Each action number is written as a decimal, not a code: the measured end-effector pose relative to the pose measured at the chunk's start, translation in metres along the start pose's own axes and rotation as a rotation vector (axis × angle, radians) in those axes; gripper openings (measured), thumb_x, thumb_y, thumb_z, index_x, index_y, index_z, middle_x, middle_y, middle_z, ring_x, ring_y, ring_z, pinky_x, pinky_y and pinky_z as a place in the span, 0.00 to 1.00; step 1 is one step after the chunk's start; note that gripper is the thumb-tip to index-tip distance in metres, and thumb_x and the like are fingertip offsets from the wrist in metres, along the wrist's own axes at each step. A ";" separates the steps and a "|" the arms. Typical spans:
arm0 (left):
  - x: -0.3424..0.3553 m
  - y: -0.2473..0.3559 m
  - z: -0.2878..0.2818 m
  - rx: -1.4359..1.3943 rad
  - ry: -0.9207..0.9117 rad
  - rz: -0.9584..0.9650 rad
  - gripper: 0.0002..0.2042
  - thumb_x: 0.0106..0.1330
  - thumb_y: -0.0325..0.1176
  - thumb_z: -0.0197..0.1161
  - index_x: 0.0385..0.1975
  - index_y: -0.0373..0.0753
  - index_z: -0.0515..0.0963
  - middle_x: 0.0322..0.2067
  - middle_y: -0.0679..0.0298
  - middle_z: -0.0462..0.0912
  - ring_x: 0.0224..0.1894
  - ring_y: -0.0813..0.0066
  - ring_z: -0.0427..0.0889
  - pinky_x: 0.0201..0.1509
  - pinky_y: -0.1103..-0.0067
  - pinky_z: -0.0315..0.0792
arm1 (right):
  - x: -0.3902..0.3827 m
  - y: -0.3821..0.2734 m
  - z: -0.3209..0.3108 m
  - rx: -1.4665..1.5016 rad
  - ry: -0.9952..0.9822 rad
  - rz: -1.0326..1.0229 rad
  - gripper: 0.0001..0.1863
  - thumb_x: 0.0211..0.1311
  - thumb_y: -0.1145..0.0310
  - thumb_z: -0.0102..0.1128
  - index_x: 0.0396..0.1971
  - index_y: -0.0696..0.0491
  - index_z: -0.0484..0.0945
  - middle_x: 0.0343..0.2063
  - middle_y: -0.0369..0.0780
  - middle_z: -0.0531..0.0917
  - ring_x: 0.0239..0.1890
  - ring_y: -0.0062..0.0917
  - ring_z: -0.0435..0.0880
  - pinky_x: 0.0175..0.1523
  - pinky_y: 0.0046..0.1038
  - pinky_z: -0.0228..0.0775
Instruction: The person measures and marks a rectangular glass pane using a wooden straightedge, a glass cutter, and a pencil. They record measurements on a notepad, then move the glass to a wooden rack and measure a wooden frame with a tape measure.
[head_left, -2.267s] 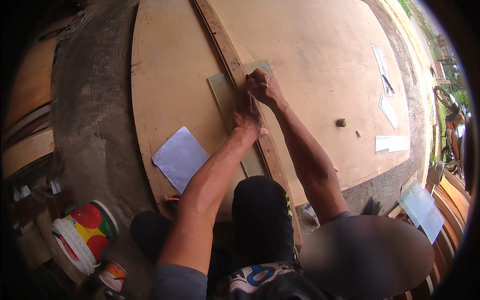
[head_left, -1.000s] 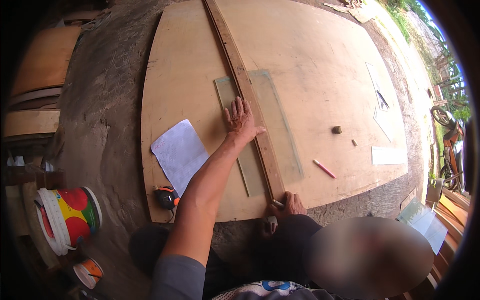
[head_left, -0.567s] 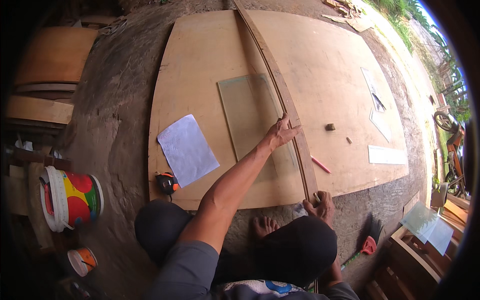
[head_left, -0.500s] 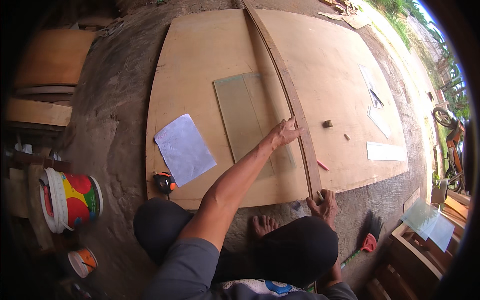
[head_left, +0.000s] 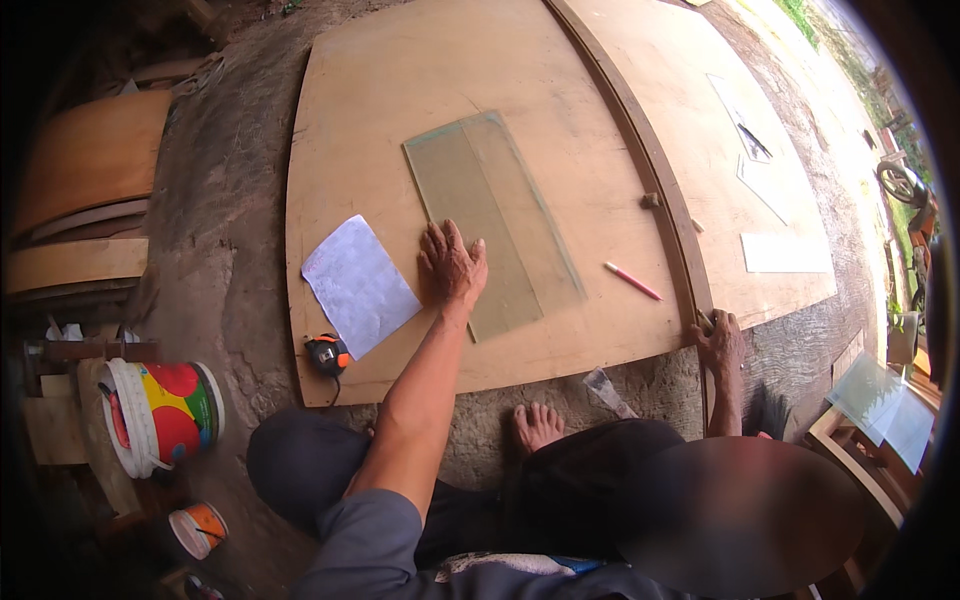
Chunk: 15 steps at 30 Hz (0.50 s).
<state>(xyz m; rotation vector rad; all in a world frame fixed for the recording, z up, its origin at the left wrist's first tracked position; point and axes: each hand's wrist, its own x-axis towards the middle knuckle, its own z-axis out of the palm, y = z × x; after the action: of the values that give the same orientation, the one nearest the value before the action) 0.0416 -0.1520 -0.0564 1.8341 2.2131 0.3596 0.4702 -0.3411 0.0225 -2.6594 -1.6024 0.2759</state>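
Observation:
A greenish glass pane (head_left: 510,200) lies flat on a large plywood board (head_left: 400,100) on the ground. My left hand (head_left: 452,265) rests palm down on the pane's near left edge, fingers spread, holding nothing. A long thin wooden strip (head_left: 640,150) runs from the far top down to the board's near right edge, lying right of the pane and apart from it. My right hand (head_left: 718,340) grips the strip's near end at the board's edge. My knees and a bare foot (head_left: 537,425) are just below the board.
A white paper sheet (head_left: 358,285) and an orange-black tape measure (head_left: 328,353) lie left of my left hand. A pink pencil (head_left: 632,281) and a small block (head_left: 650,200) lie beside the strip. A colourful bucket (head_left: 160,415) stands at lower left. Glass offcuts (head_left: 785,252) lie right.
The wooden strip has swung off the glass pane to its right. My left hand left the strip and settled on the pane's near edge; my right hand holds the strip's near end.

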 end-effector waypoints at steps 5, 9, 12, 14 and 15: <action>-0.005 -0.001 0.006 0.108 0.011 0.061 0.37 0.73 0.56 0.45 0.74 0.38 0.51 0.75 0.48 0.47 0.77 0.51 0.46 0.77 0.54 0.42 | -0.018 -0.022 0.035 0.077 0.203 -0.059 0.31 0.61 0.54 0.66 0.62 0.49 0.71 0.51 0.46 0.74 0.53 0.44 0.77 0.51 0.45 0.74; -0.004 -0.001 0.011 0.127 0.013 0.067 0.37 0.73 0.58 0.45 0.74 0.39 0.53 0.75 0.55 0.49 0.77 0.53 0.47 0.78 0.55 0.42 | -0.032 -0.057 0.068 0.075 0.223 -0.286 0.23 0.67 0.63 0.59 0.63 0.40 0.72 0.50 0.41 0.74 0.51 0.38 0.78 0.50 0.42 0.73; -0.003 -0.004 0.012 0.078 0.016 0.103 0.37 0.72 0.58 0.47 0.73 0.39 0.53 0.75 0.55 0.49 0.77 0.53 0.45 0.78 0.54 0.39 | -0.041 -0.068 0.078 0.072 0.210 -0.334 0.24 0.62 0.69 0.58 0.59 0.37 0.77 0.44 0.37 0.76 0.47 0.35 0.78 0.48 0.40 0.70; -0.002 -0.006 0.012 0.074 0.024 0.126 0.37 0.72 0.58 0.47 0.73 0.39 0.53 0.75 0.56 0.50 0.77 0.53 0.45 0.78 0.54 0.40 | -0.044 -0.070 0.080 0.053 0.206 -0.312 0.25 0.60 0.70 0.58 0.59 0.37 0.77 0.44 0.37 0.77 0.47 0.34 0.77 0.49 0.39 0.68; -0.001 -0.006 0.012 0.077 0.032 0.138 0.37 0.72 0.58 0.47 0.73 0.38 0.54 0.75 0.56 0.50 0.77 0.53 0.46 0.78 0.54 0.40 | -0.045 -0.069 0.079 0.032 0.205 -0.314 0.25 0.61 0.69 0.58 0.59 0.36 0.77 0.43 0.37 0.77 0.48 0.34 0.76 0.50 0.39 0.67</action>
<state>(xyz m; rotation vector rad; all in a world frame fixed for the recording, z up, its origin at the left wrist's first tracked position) 0.0400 -0.1540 -0.0697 2.0419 2.1551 0.3359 0.3762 -0.3533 -0.0414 -2.2774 -1.8867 0.0192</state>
